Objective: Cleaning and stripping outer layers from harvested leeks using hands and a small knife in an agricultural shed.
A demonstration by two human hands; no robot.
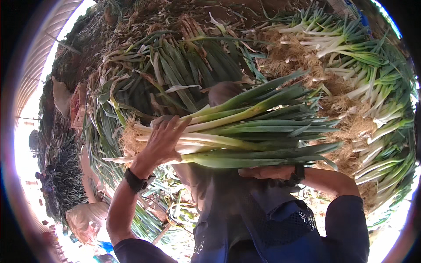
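A bundle of long green onions lies crosswise in front of me, pale stems and shaggy roots to the left, green leaves to the right. My left hand is closed over the white stems near the roots, fingers on top. Beneath the leafy part, my right hand holds up the bundle from below. Its visible fingers stretch leftward along the underside; the leaves hide part of the palm and thumb. Behind the bundle rises a large heap of green onions with drooping dark leaves.
Along the right side runs a long row of green onions, with brown roots turned inward. Dry leaf litter covers the ground at the back. On the left are a reddish crate and a pale sack.
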